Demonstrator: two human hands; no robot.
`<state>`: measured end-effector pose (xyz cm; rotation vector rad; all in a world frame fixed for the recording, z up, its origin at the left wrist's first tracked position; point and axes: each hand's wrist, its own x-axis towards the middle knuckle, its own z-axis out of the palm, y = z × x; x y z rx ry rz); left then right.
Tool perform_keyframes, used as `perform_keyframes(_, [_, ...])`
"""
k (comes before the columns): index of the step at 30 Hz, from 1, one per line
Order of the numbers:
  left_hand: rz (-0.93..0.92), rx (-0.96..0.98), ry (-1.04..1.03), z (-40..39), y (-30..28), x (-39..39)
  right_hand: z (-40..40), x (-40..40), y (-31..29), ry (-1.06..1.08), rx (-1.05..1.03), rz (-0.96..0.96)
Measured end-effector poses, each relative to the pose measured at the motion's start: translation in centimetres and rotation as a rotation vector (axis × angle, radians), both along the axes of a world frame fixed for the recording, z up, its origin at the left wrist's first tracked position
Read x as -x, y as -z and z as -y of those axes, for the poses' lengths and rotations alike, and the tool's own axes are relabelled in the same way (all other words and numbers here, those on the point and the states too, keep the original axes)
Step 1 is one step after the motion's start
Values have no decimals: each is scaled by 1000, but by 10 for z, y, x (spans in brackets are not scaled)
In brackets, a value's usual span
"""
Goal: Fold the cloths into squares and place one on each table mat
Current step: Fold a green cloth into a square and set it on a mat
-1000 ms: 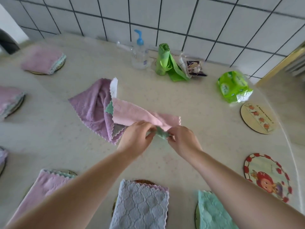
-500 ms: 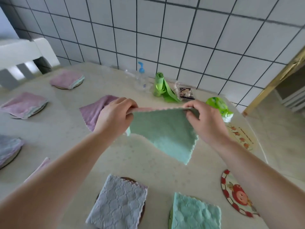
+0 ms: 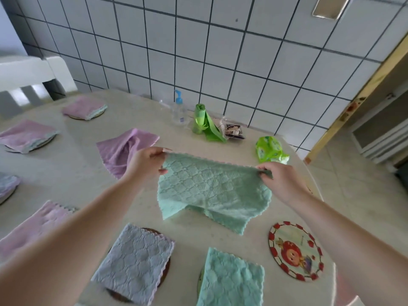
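Note:
A mint green cloth hangs spread above the table, its lower edge draping onto the tabletop. My left hand pinches its upper left corner and my right hand pinches its upper right corner. A crumpled purple cloth lies unfolded behind my left hand. A round strawberry-print mat at the right front carries no cloth. Folded cloths sit on other mats: a grey-lilac one, a mint one, and pink ones.
Along the tiled wall stand a clear pump bottle, a green bag roll, a small packet and a green tissue pack. A white chair is at the far left. The table's rounded edge runs at right.
Both hands picked the green cloth off the table, then spread apart, opening it from a bunched strip into a wide hanging sheet. The view tilted up toward the wall.

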<state>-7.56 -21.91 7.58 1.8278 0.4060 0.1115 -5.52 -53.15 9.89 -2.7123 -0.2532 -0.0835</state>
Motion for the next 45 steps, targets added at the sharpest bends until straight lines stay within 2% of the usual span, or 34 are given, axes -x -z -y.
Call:
perform_keyframes(2, [-2,58,4,5,-1,-11,4,-7,-6,113,-23,27])
perform_keyframes(5, [150,78,28,15,-32,-31,7,-24,-34,249,-218,133])
perform_keyframes(9, [377,248,25,35,-89,-46,10,-39,-83,246,-546,280])
perform_keyframes(13, [495,315,42,50,-102,-46,20,-32,-97,220,-712,291])
perform_keyframes(15, [474,292,59,50,-85,-50,29,-26,-83,188,-682,267])
perform_keyframes(18, [324,50,91,46,-33,-46,42,-16,-37,168,-534,170])
perform_keyframes(20, [222,-37,105,46,10,-35,47,-3,6,155,-420,58])
perform_keyframes(24, [-17,-208,187,48,87,-4,52,34,93,147,-284,-288])
perform_keyframes(28, [-155,-301,231,43,135,20,59,57,134,132,-179,-426])
perform_keyframes(35, [-182,-431,202,43,145,4,59,25,142,172,-217,-443])
perform_keyframes(39, [-174,-397,188,52,141,-29,58,-8,145,267,-337,-420])
perform_keyframes(45, [-215,-354,152,67,146,-74,59,-50,155,344,-343,-416])
